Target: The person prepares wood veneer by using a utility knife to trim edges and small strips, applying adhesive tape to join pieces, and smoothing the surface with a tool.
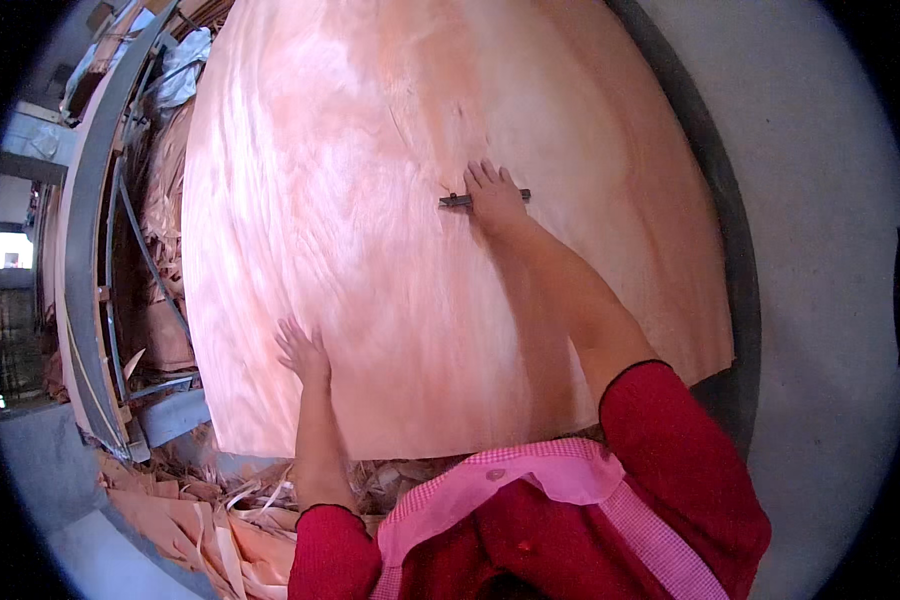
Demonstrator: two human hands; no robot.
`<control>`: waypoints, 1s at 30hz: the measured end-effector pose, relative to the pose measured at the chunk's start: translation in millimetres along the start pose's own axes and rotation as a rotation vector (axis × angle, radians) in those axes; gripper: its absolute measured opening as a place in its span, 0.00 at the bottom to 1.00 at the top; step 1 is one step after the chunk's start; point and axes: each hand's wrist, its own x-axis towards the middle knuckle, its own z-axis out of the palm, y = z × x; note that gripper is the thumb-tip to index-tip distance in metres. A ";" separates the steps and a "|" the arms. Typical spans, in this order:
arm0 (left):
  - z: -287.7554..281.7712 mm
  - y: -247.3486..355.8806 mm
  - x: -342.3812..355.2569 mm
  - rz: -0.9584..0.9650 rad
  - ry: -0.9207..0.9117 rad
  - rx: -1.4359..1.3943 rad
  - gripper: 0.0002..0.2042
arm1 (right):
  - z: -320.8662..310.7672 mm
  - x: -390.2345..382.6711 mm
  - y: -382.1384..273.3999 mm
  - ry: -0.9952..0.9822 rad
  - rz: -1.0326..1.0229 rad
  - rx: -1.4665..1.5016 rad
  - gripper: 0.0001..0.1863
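A large sheet of pinkish wood veneer (390, 300) lies before me, with streaky grain and a few small cracks near its upper middle. My left hand (303, 353) rests on its near left part, palm down, fingers spread and holding nothing. Farther off and to the right, my right hand (496, 203) lies on the sheet with its fingers stretched forward. A slim dark utility knife (456, 201) is held crosswise under that palm, its ends sticking out on both sides. The thumb and the middle of the knife are hidden.
A metal-framed rack (115, 290) stands along the left, with torn veneer scraps (170, 200) and crumpled plastic (182, 68) beside it. More veneer strips (210, 530) cover the floor near my left side. A dark edge (735, 260) borders the sheet at right, beyond which is grey floor (820, 250).
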 end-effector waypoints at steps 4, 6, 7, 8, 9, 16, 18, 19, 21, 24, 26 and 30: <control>14.9 -12.5 3.4 0.019 -0.041 -0.041 0.30 | -11.5 -21.2 -1.9 0.181 0.009 0.175 0.29; 10.6 -29.8 3.6 -0.012 -0.117 -0.028 0.31 | -53.7 -46.8 -6.2 0.221 0.026 0.131 0.29; 4.5 -28.8 0.8 -0.004 -0.082 -0.082 0.31 | -59.3 -67.4 11.2 0.175 0.056 0.091 0.29; -6.7 -27.8 -1.7 0.007 -0.052 -0.132 0.32 | -62.6 -88.3 28.9 0.125 0.087 0.052 0.30; -15.7 -25.5 -4.7 0.021 -0.021 -0.181 0.32 | -54.8 -109.3 49.7 0.097 0.130 0.101 0.30; -46.0 -11.8 -40.7 0.583 -0.180 0.139 0.37 | -55.2 -272.5 9.4 -0.144 0.191 -0.037 0.31; -33.0 -23.0 -29.1 0.673 -0.199 0.138 0.37 | -27.7 -276.1 1.6 -0.199 0.230 -0.058 0.31; -33.0 -15.8 -23.5 0.630 -0.201 0.063 0.37 | -27.4 -274.2 -1.1 -0.184 0.249 -0.034 0.30; -37.1 -7.5 -18.7 0.545 -0.222 -0.074 0.36 | -25.4 -271.7 -9.2 -0.168 0.287 0.029 0.27; -37.8 -51.1 4.7 0.651 -0.292 -0.446 0.32 | 2.5 -279.9 12.5 0.246 0.236 0.233 0.22; -60.2 -94.3 -25.5 0.711 -0.165 -0.326 0.30 | -7.8 -300.3 -18.3 0.323 0.427 0.372 0.22; -65.0 -239.5 -108.0 0.825 -0.015 -0.339 0.22 | -18.8 -347.8 -121.7 0.238 0.532 0.635 0.21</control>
